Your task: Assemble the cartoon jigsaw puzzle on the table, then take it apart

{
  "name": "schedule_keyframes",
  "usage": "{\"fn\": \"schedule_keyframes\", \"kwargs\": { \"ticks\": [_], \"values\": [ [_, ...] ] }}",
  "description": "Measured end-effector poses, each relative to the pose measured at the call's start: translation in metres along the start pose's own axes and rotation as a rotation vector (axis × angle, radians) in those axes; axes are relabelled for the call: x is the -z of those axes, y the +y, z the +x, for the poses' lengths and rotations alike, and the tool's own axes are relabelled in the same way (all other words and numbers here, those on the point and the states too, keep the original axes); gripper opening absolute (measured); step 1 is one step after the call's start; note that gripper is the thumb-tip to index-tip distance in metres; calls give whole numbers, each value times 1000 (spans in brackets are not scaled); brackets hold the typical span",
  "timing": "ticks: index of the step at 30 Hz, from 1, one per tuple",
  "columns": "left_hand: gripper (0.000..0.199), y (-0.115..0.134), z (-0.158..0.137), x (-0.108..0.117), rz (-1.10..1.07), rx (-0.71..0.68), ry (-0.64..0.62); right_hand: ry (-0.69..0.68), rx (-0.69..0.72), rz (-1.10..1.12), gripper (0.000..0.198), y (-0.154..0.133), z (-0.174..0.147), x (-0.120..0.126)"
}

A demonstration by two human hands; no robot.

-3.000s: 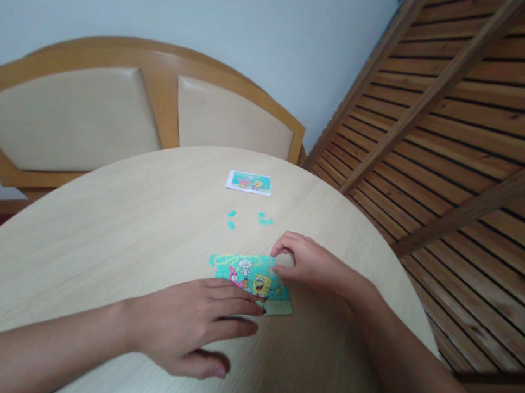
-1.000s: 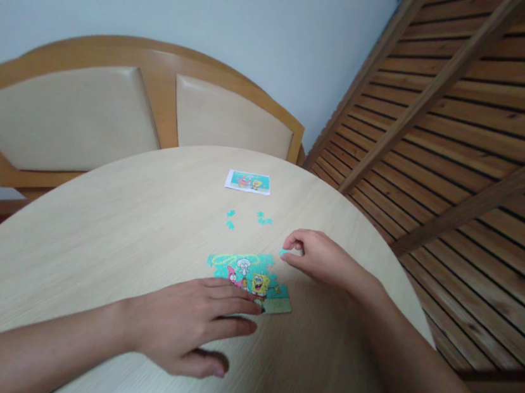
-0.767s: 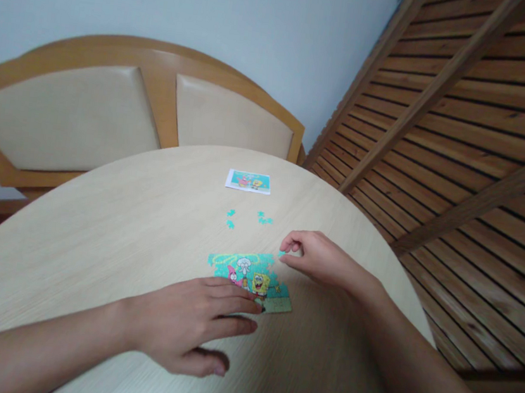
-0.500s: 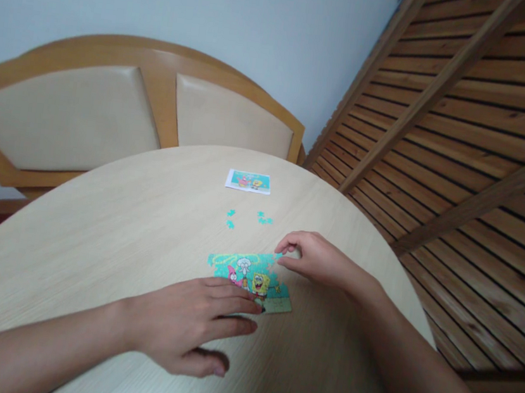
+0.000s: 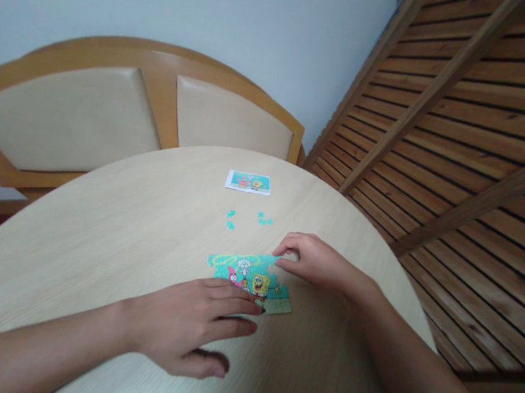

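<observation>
A partly assembled jigsaw puzzle (image 5: 230, 261) with cartoon figures on a teal background lies on the table, its right edge uneven. My left hand (image 5: 189, 324) rests flat over its lower left part, fingers spread, hiding that corner. At the puzzle's upper right corner is my right hand (image 5: 315, 258), its thumb and forefinger bent together around a small teal puzzle piece (image 5: 276, 260) at the edge. Most of that piece is hidden by the fingertips. Several loose teal puzzle pieces (image 5: 262, 220) lie beyond the puzzle in two small groups.
A picture card (image 5: 249, 183) showing the cartoon figures lies farther back on the round wooden table (image 5: 146, 208). Behind it stands a padded wooden headboard (image 5: 159, 59) against the wall. Wooden slats (image 5: 443, 129) rise along the right side.
My right hand has shifted slightly left, its fingertips now lower against the puzzle's upper right corner. The left hand has stayed in place.
</observation>
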State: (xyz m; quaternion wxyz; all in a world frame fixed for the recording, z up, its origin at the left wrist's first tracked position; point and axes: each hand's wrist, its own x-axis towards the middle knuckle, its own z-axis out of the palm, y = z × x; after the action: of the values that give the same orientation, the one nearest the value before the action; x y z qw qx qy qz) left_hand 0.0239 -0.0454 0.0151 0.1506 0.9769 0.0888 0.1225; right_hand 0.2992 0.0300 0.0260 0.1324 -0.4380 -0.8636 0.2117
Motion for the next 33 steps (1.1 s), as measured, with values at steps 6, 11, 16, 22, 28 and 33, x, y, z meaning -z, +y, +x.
{"fn": "schedule_keyframes", "kwargs": {
  "ticks": [6, 11, 16, 22, 28, 33],
  "values": [
    [49, 0, 0, -2, -25, -4, 34, 10, 32, -24, 13, 1, 0, -1],
    [49, -1, 1, -2, -18, -11, 27, 211, 57, -95, 32, 12, 9, -14],
    [49, -1, 3, -2, -5, -8, -4, 203, 36, -180, 46, 21, 24, -31],
    [48, -1, 3, -3, -30, -6, 17, 121, 20, -200, 48, 21, 32, -35],
    [49, -1, 3, -3, -30, -7, 23, 159, 47, -219, 44, 20, 29, -32],
    [48, -1, 3, -3, -11, 0, 3, 169, 51, -206, 44, 19, 28, -33]
  ]
}}
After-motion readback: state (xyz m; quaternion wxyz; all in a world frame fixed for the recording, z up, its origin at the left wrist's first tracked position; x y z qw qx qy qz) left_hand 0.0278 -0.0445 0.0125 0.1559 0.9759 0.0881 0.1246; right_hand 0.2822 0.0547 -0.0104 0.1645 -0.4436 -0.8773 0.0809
